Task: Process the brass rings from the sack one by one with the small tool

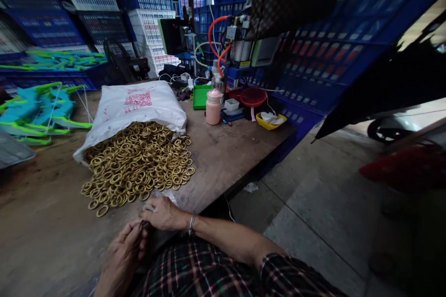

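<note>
At the table's near edge, my left hand (122, 247) and my right hand (163, 214) meet at the fingertips. Both are closed, the left with thumb and fingers pinched together. Whatever sits between them is too small and dark to make out. A pale, narrow piece (149, 207) shows at the fingers of my right hand; its kind is unclear. Just beyond lies a heap of brass-coloured rings (139, 162), spilling from the mouth of a white woven sack (156, 102) with red print. Some clear plastic film (170, 196) lies behind my right hand.
Teal and green plastic toy bows (38, 106) lie at the left. Toward the back stand a pink bottle (213, 107), a green tray (201, 97), a yellow tray (271, 121) and a machine with red hoses (232, 41). Stacked blue crates (313, 60) rise behind the table's right end.
</note>
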The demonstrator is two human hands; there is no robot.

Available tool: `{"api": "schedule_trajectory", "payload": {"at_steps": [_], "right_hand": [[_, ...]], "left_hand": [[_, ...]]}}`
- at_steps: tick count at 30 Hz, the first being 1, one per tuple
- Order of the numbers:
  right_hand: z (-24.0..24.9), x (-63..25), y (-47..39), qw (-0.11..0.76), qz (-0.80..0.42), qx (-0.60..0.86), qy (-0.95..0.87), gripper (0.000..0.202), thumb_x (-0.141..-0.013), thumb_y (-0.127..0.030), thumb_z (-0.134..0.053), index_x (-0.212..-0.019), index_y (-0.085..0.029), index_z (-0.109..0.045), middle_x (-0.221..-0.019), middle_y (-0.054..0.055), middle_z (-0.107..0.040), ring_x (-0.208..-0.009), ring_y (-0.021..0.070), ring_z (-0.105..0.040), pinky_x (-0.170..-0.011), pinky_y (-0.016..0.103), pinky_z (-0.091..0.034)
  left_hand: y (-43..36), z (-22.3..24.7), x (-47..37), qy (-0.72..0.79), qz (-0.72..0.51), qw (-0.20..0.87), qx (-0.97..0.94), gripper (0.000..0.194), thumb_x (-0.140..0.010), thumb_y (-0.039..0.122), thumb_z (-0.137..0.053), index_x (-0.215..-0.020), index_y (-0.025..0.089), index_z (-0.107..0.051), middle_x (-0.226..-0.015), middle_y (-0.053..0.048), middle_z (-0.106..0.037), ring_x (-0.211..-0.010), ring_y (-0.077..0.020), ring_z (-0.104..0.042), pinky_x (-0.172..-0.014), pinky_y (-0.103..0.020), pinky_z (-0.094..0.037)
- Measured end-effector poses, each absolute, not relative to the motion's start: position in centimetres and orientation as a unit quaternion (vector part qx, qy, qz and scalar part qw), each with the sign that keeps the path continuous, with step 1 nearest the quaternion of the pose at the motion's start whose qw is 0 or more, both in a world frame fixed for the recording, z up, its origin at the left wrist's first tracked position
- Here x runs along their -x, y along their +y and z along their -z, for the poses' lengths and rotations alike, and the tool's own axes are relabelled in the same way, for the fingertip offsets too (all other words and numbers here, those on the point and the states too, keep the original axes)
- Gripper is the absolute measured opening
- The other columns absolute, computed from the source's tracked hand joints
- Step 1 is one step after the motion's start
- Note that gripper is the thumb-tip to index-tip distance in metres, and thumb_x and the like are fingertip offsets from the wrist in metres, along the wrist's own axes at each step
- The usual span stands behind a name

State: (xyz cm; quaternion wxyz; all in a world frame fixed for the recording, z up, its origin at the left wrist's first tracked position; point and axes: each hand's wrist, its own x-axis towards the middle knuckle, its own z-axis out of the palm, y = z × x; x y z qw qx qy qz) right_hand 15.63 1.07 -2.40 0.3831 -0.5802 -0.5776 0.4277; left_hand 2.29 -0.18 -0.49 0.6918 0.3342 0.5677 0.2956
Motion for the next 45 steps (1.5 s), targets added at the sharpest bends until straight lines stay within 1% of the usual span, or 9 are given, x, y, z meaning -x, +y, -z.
{"api": "schedule_trajectory", "payload": {"at_steps": [5, 8, 15, 19, 22, 24, 28, 32, 45], "right_hand": [[1.7, -15.7, 0.6, 0.399, -0.498, 0.542, -0.547, 0.015, -0.074, -0.021, -0.044, -0.061, -0.017, -0.049, -0.052, -0.007, -0.042, -0.051, 0.0063, -0.036, -0.047, 0.017, -0.027], [1.4, -15.8, 0.7, 0.411, -0.510, 0.535, -0.533, 0.018, -0.076, -0.025, -0.045, -0.060, -0.017, -0.048, -0.053, -0.006, -0.043, -0.053, 0.0071, -0.038, -0.050, 0.018, -0.030], [0.8, -15.6, 1.0, 0.374, -0.506, 0.537, -0.561, 0.023, -0.078, -0.031, -0.044, -0.060, -0.018, -0.046, -0.052, -0.006, -0.041, -0.051, 0.0082, -0.035, -0.051, 0.020, -0.030], [0.9, -15.7, 1.2, 0.352, -0.435, 0.557, -0.614, 0.024, -0.081, -0.032, -0.039, -0.064, -0.018, -0.049, -0.056, -0.004, -0.045, -0.054, 0.0099, -0.039, -0.053, 0.021, -0.031], [1.4, -15.9, 1.1, 0.297, -0.363, 0.549, -0.692, 0.019, -0.080, -0.023, -0.038, -0.069, -0.018, -0.053, -0.059, -0.001, -0.051, -0.055, 0.0113, -0.043, -0.054, 0.022, -0.029], [1.7, -16.0, 0.8, 0.243, -0.324, 0.529, -0.746, 0.016, -0.075, -0.015, -0.040, -0.071, -0.018, -0.054, -0.060, 0.000, -0.053, -0.056, 0.0119, -0.044, -0.055, 0.022, -0.028], [1.9, -15.9, 0.3, 0.176, -0.282, 0.507, -0.795, 0.025, -0.066, -0.007, -0.040, -0.081, -0.018, -0.057, -0.067, 0.001, -0.059, -0.061, 0.0127, -0.049, -0.057, 0.023, -0.027], [1.8, -15.8, 0.4, 0.151, -0.266, 0.519, -0.798, 0.030, -0.065, -0.007, -0.039, -0.085, -0.019, -0.057, -0.069, 0.002, -0.061, -0.063, 0.0132, -0.050, -0.057, 0.023, -0.026], [1.8, -15.6, 0.6, 0.111, -0.253, 0.535, -0.799, 0.027, -0.072, -0.011, -0.039, -0.089, -0.019, -0.058, -0.072, 0.002, -0.064, -0.061, 0.0137, -0.051, -0.056, 0.025, -0.024]], "left_hand": [[-1.3, -0.1, -2.4, 0.520, -0.325, 0.701, -0.365, 0.037, -0.063, 0.046, -0.069, -0.080, 0.016, -0.054, -0.058, 0.006, -0.049, -0.043, -0.0032, -0.039, -0.037, -0.013, -0.029], [-1.6, -0.3, -2.6, 0.481, -0.347, 0.715, -0.371, 0.030, -0.071, 0.044, -0.062, -0.077, 0.016, -0.052, -0.059, 0.005, -0.048, -0.044, -0.0037, -0.039, -0.038, -0.014, -0.029], [-1.6, 0.4, -2.3, 0.461, -0.387, 0.723, -0.338, 0.033, -0.071, 0.047, -0.060, -0.073, 0.017, -0.047, -0.057, 0.006, -0.047, -0.040, -0.0030, -0.036, -0.037, -0.015, -0.024], [-1.7, 0.6, -1.9, 0.471, -0.400, 0.708, -0.340, 0.033, -0.073, 0.048, -0.058, -0.072, 0.017, -0.046, -0.057, 0.006, -0.048, -0.040, -0.0033, -0.036, -0.037, -0.015, -0.025], [-1.7, 0.6, -1.6, 0.485, -0.406, 0.687, -0.357, 0.032, -0.075, 0.048, -0.055, -0.073, 0.017, -0.046, -0.058, 0.005, -0.048, -0.041, -0.0035, -0.036, -0.038, -0.015, -0.026], [-1.7, 0.6, -1.4, 0.495, -0.399, 0.678, -0.369, 0.032, -0.076, 0.048, -0.054, -0.074, 0.017, -0.047, -0.058, 0.005, -0.048, -0.042, -0.0037, -0.037, -0.039, -0.015, -0.027], [-1.7, 0.5, -1.4, 0.510, -0.391, 0.664, -0.382, 0.034, -0.075, 0.051, -0.053, -0.076, 0.018, -0.046, -0.059, 0.005, -0.049, -0.042, -0.0039, -0.037, -0.039, -0.015, -0.027], [-1.7, 0.5, -1.3, 0.514, -0.389, 0.650, -0.403, 0.035, -0.076, 0.052, -0.052, -0.074, 0.017, -0.046, -0.056, 0.005, -0.047, -0.042, -0.0042, -0.036, -0.039, -0.015, -0.027], [-1.6, 0.9, -1.2, 0.525, -0.381, 0.634, -0.422, 0.034, -0.077, 0.052, -0.050, -0.072, 0.018, -0.047, -0.054, 0.006, -0.046, -0.041, -0.0049, -0.034, -0.039, -0.017, -0.026]]}}
